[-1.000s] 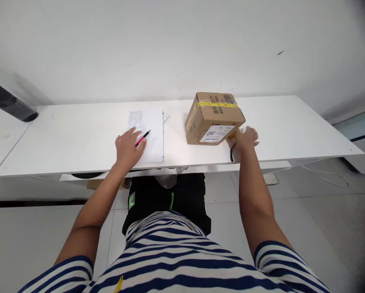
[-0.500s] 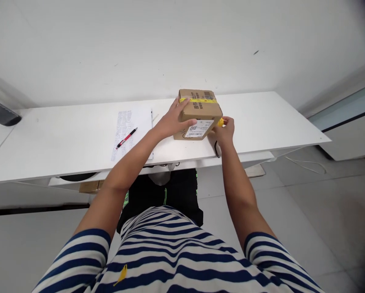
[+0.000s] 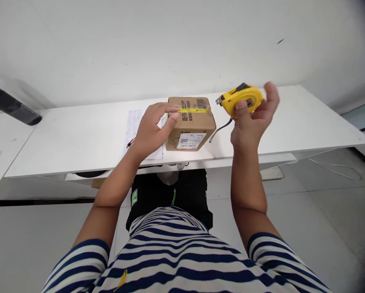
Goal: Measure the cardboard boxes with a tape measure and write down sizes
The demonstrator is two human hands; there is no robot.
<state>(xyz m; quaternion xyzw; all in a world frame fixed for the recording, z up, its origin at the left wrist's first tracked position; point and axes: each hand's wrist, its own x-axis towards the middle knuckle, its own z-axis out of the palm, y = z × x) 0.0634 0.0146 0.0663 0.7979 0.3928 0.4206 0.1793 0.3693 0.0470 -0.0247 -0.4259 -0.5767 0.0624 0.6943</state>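
Note:
A cardboard box with a white label on its front stands on the white table. Across its top runs a yellow strip with markings. My left hand is at the box's upper left edge, its thumb and forefinger closed at the strip's left end. To the right, my right hand holds a yellow and black tape measure above the table, apart from the box. The metal hook sits at the mouth of its case, and a dark wrist strap hangs below.
Handwritten paper lies left of the box, partly behind my left hand. A red and black pen rests on it, mostly hidden. A dark cylinder is at the far left. The white table backs onto a wall.
My right hand has come out from beside the box and risen with the tape measure, now in plain view. My left thumb has moved from the box's front up to its top edge.

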